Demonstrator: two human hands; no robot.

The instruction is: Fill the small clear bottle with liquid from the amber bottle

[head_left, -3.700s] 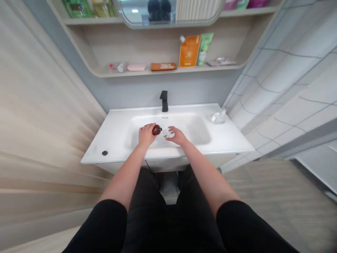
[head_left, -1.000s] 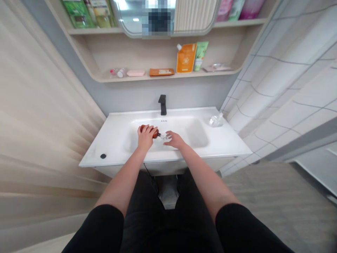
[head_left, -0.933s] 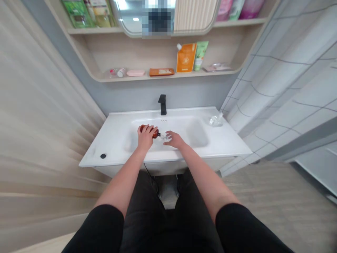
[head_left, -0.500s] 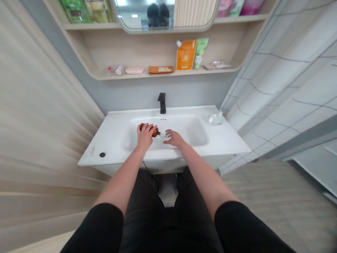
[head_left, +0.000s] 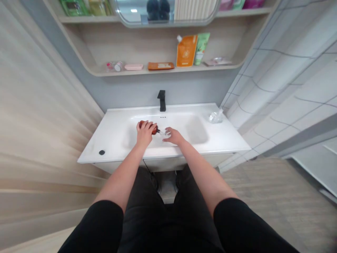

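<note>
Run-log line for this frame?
left hand: grips tilted brown bottle | right hand: holds clear item by bottle neck | place: over sink

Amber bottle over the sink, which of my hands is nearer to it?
Left: your left hand is wrapped around the amber bottle. Your right hand is beyond its dark neck, holding a clear object.

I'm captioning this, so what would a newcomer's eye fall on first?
Probably the pouch, standing bright orange on the shelf above the sink. Next, the tap, black at the sink's back, then the brown bottle held sideways in the left hand, its neck towards a clear object in the right hand.
</note>
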